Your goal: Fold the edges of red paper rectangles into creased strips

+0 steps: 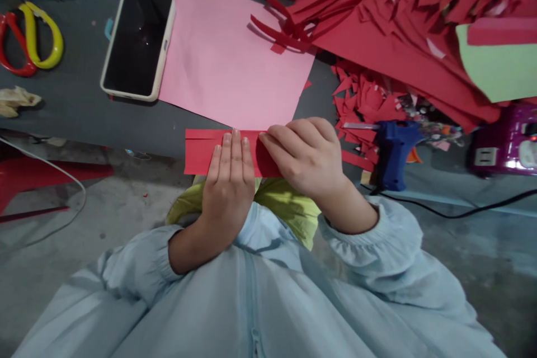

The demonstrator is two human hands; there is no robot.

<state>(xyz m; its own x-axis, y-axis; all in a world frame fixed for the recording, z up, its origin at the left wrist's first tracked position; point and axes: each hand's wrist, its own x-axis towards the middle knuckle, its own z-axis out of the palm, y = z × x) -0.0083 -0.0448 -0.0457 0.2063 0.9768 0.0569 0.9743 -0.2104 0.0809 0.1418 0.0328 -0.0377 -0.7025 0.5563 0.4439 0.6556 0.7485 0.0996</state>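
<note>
A strip of red paper (197,155) lies across the table's near edge, with a narrow fold along its far side. My left hand (230,179) rests flat on the strip, fingers straight and pointing away from me. Curled over the strip's right part, my right hand (308,154) pinches its far edge between thumb and fingers; the thumb is hidden. Just beyond the strip lies a sheet of pink paper (235,61), partly under a phone (138,45) with a pale case.
Red paper scraps (419,5) heap at the back right. A blue glue gun (394,151) with a black cord lies right of my right hand, near a shiny purple box (503,145). Scissors (31,39) with red and yellow handles sit far left. A red stool (42,179) stands below.
</note>
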